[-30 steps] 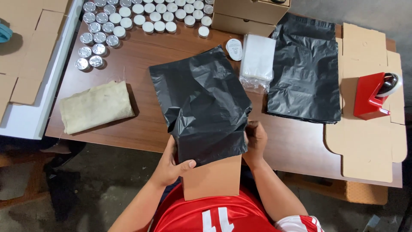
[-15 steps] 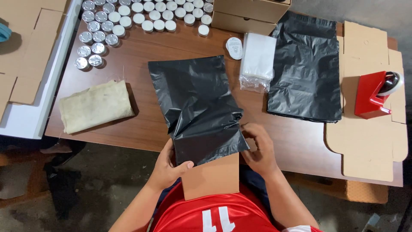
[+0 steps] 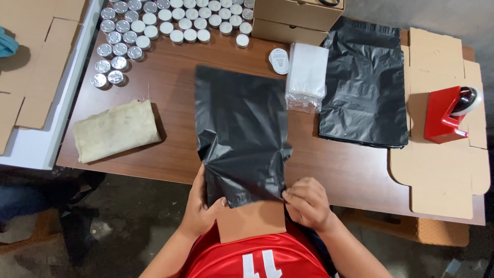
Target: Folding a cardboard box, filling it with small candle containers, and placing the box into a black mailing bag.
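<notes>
Head view, looking down over my own chest and a brown wooden table point(image 3: 170, 103). My left hand point(image 3: 198, 208) is closed around the near left edge of a black plastic bag point(image 3: 242, 134), thumb on top of the plastic. My right hand point(image 3: 307, 202) pinches the bag's near right corner, fingers curled shut on it. The bag lies flat from the table's near edge toward the middle, its open mouth nearest me. A flat brown cardboard box point(image 3: 252, 220) sticks out of that mouth, partly inside the bag, its near end showing bare between my two hands, above my red shirt point(image 3: 257, 257).

On the far left of the table stand rows of small round tins point(image 3: 119, 49), silver ones to the left and white-topped ones point(image 3: 190, 23) further right. A folded beige cloth point(image 3: 116, 129) lies on the left, well apart from the bag. Just right of the bag's far end sits a stack of clear plastic sleeves point(image 3: 307, 74), with a small white round lid point(image 3: 278, 60) beside it. Further right is a pile of black bags point(image 3: 364, 85), then flat die-cut cardboard sheets point(image 3: 442, 170) carrying a red tape dispenser point(image 3: 446, 113). Closed cardboard boxes point(image 3: 298, 15) are stacked at the far edge.
</notes>
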